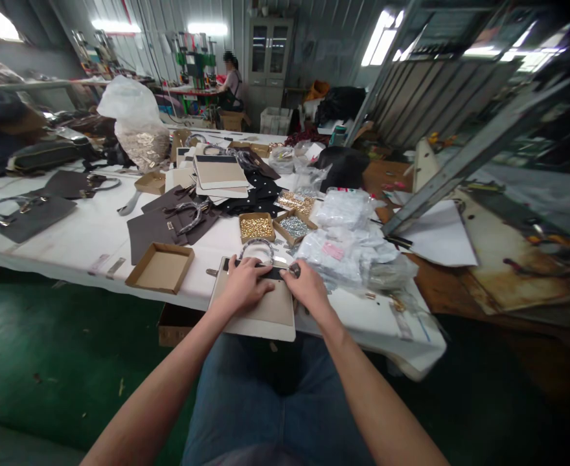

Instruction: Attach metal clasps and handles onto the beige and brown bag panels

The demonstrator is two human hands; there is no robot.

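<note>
A beige bag panel (265, 317) with a dark strip along its far side lies at the table's front edge, overhanging it slightly. My left hand (245, 285) rests on the panel, fingers spread over the dark strip. At the panel's far right corner, my right hand (308, 286) is closed, thumb and fingers pinched around a small dark piece that I cannot make out. Just beyond the panel curves a wrapped bag handle (258, 244). Behind it are a carton tray of gold-coloured studs (256, 228) and a carton tray of silver-coloured hardware (295, 226).
An open cardboard tray (161, 268) stands to the left. Dark bag panels with handles (168, 223) lie behind it. Stacked beige panels (221, 173) sit farther back, and plastic bags (338, 249) crowd the right. A slanted metal post (460, 162) rises at right. A person (232, 84) sits in the background.
</note>
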